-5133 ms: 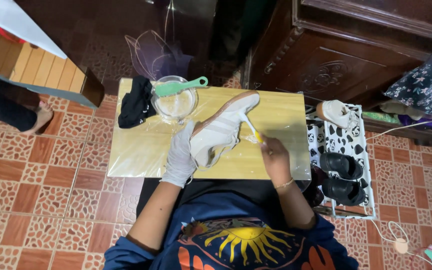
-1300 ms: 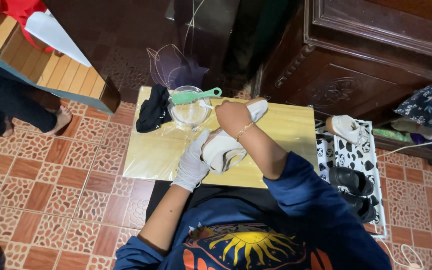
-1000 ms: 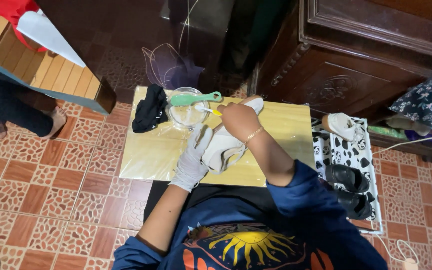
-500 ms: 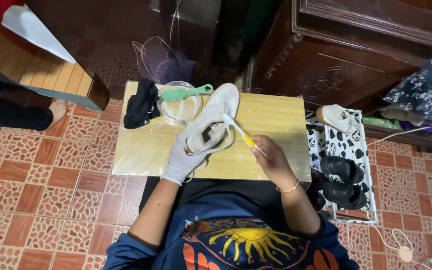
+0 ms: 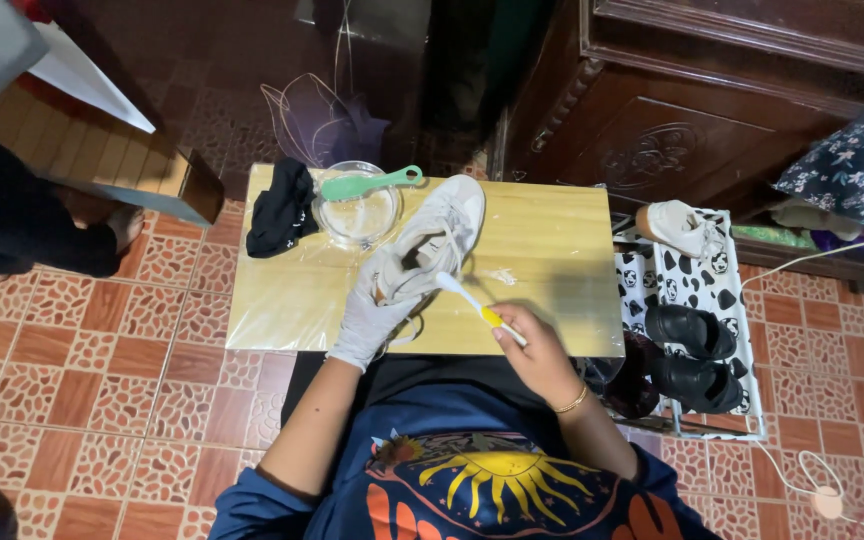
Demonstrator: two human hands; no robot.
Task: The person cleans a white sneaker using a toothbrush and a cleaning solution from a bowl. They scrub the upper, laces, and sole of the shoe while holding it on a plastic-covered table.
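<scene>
Two hands at work: left hand (image 5: pixel 372 318) in a pale glove, right hand (image 5: pixel 537 345) bare, with a thin bracelet at the wrist.
Left hand grip: closed around the heel end of the white sneaker (image 5: pixel 430 245), holding it tilted on the low wooden table (image 5: pixel 552 260).
Right hand grip: clenched on the yellow handle of the toothbrush (image 5: pixel 472 298), bristle end laid against the side of the sneaker near its opening.
Place of the sneaker: near the middle of the table, toe pointing away toward the glass bowl (image 5: pixel 357 205), heel just at the gloved palm.
Handling of the sneaker: probably light; canvas upper soft and easy to press in, sole stiffer; likely damp and a little slippery where already wet.
Best hold on the sneaker: at the heel counter or along the sole edge, where firm; not at the loose laces or the soft tongue.
Handling of the toothbrush: thin, light, a bit springy; best held low on the handle for pressure.
Near the bowl: green brush (image 5: pixel 370 184) resting across its rim, black cloth (image 5: pixel 280 208) just beside it on the left.
Right of the table: second white shoe (image 5: pixel 680 226) and two black shoes (image 5: pixel 694 352) on a black-and-white spotted tray (image 5: pixel 672 285).
</scene>
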